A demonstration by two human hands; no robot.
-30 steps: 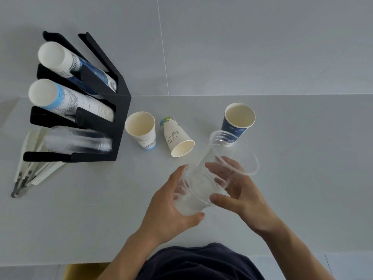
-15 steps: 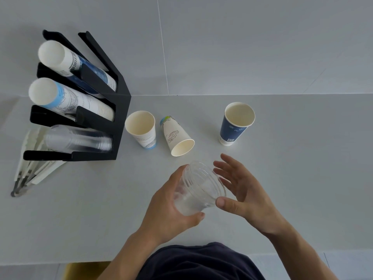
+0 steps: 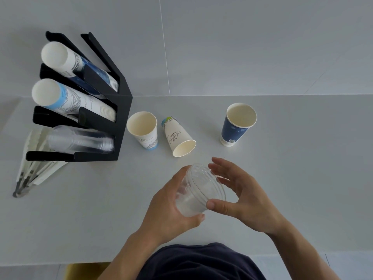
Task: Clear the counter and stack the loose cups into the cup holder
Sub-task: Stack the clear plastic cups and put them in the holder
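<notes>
My left hand [image 3: 171, 211] grips a nested stack of clear plastic cups [image 3: 198, 190] above the counter's front middle. My right hand [image 3: 244, 197] is beside the stack's rim, fingers spread, thumb tip touching the rim. On the counter stand a white paper cup [image 3: 143, 129] and a blue paper cup [image 3: 237, 125]; another white paper cup [image 3: 178, 139] lies on its side between them. The black cup holder [image 3: 113, 126] at the left holds two rows of paper cups and a row of clear cups [image 3: 80, 141].
Wrapped straws or utensils [image 3: 34, 168] lie fanned out left of the holder. A grey wall rises behind the counter [image 3: 302, 178]. The counter's front edge runs just in front of my body.
My right hand pushed the upper clear cup down into the one in my left hand; they are now nested. My right hand's fingers then loosened and spread at the rim.
</notes>
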